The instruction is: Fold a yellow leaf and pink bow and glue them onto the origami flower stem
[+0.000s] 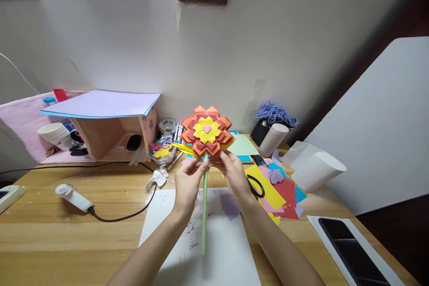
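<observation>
A layered paper flower (pixel 207 136) in orange, red and yellow, with a small pink heart at its centre, is held up over the table. Its pale green stem (pixel 204 214) hangs down toward a marked white sheet (pixel 161 232). Yellow paper leaves stick out on both sides below the bloom. My left hand (pixel 189 183) is closed on the stem just under the petals, thumb against it. My right hand (pixel 233 174) pinches the underside of the flower at its lower right; some of its fingertips are hidden behind it.
Coloured paper scraps (pixel 281 192) and black-handled scissors (pixel 256 187) lie to the right. A phone (pixel 350 250) rests at the front right. A corded white hot glue gun (pixel 75 197) sits left. Behind stand a cardboard box (pixel 114 138), a scrap tub (pixel 164 154) and a paper roll (pixel 318 172).
</observation>
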### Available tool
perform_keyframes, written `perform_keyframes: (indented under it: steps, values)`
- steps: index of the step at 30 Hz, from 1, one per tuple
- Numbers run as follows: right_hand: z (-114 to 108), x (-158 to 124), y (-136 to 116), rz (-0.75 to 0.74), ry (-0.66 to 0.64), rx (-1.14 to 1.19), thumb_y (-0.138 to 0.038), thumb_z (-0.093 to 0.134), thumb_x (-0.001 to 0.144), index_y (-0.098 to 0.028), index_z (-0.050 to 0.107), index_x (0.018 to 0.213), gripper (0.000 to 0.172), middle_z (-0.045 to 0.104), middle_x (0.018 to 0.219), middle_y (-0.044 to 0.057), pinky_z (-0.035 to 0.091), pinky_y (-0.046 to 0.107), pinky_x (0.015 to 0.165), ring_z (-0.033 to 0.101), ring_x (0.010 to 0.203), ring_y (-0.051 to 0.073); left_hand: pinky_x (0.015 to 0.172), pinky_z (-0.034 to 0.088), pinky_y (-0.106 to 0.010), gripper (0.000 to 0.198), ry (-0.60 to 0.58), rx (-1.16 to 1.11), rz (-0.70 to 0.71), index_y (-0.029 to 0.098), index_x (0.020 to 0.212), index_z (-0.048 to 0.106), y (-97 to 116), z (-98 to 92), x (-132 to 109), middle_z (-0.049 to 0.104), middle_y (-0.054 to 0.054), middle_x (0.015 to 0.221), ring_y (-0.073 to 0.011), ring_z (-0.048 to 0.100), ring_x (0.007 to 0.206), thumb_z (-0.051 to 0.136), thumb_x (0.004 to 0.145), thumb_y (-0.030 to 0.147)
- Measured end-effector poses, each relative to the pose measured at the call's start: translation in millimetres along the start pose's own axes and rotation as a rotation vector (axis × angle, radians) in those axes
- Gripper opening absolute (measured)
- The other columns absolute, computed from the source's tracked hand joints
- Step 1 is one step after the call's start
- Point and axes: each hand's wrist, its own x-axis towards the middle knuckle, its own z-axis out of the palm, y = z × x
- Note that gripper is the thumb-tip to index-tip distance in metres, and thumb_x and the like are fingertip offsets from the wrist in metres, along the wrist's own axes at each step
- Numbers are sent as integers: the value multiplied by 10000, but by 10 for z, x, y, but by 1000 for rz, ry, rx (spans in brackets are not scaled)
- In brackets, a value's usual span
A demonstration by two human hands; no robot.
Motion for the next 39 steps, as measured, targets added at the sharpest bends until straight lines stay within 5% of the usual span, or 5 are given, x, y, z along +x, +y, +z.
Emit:
perform_keyframes:
  steps: [9,22,39]
  values:
    - [-3,-5,-4,-48,0,-80,-333,544,795,-154,625,878,213,670,757,35,484,266,654,613,709,153,844,431,-291,305,-45,-7,64,160,1009,658,-34,7,-15,666,-67,992,-187,574,935,631,736,294]
    - [-87,19,-85,-82,-43,-196,-345,577,766,-197,604,1025,299,640,1074,49,466,309,816,584,972,201,734,416,-225,219,-27,105,79,154,916,643,-39,37,-36,643,-29,841,-145,550,804,586,774,310]
    - [-91,31,-73,-28,-23,-224,-324,682,677,-176,628,933,301,671,1012,65,471,333,844,603,961,217,891,410,-306,317,-89,37,21,162,1033,627,-18,33,-46,642,-74,1019,-197,561,981,625,741,285]
